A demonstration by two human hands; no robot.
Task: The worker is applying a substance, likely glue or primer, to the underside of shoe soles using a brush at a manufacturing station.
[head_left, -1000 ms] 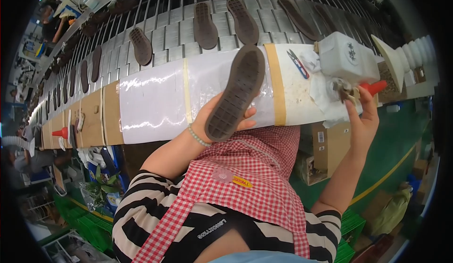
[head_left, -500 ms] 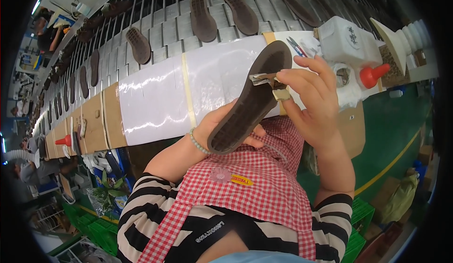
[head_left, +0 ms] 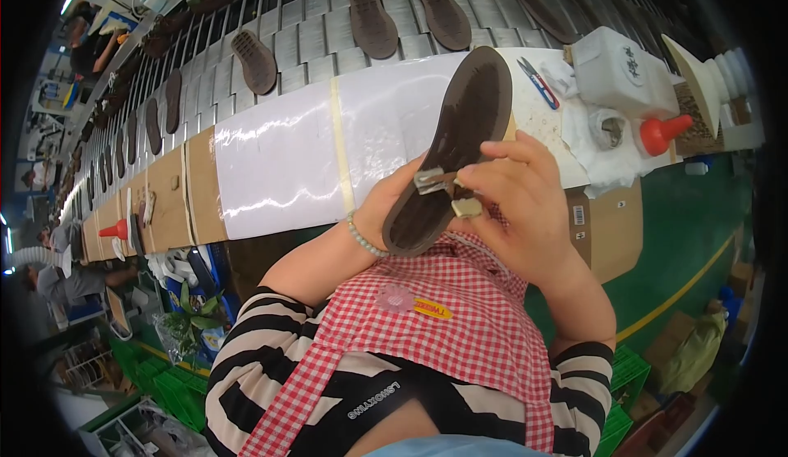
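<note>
A dark brown shoe sole (head_left: 472, 100) is tilted over the near edge of the worktable, its hollow, ribbed inner side facing up. My left hand (head_left: 384, 204) grips it from beneath near the heel end; most of those fingers are hidden. My right hand (head_left: 521, 203) pinches a small brown tool with a pale, flat, brush-like end (head_left: 431, 180), which lies over the sole's heel half. A small cream-coloured block (head_left: 466, 207) is also at the right fingertips, by the sole's edge. Whether the tool touches the sole I cannot tell.
Beyond the table, several brown soles (head_left: 373, 18) lie on a metal slatted conveyor (head_left: 316, 34). At the right are blue-handled snips (head_left: 539, 84), a white plastic jug (head_left: 620, 67) and a red nozzle-topped bottle (head_left: 663, 133). White sheeting (head_left: 279, 166) covers the tabletop.
My right hand has moved down and left with the small tool, from the sole's middle toward its heel. The sole has shifted slightly right and up, and stands more upright in view.
</note>
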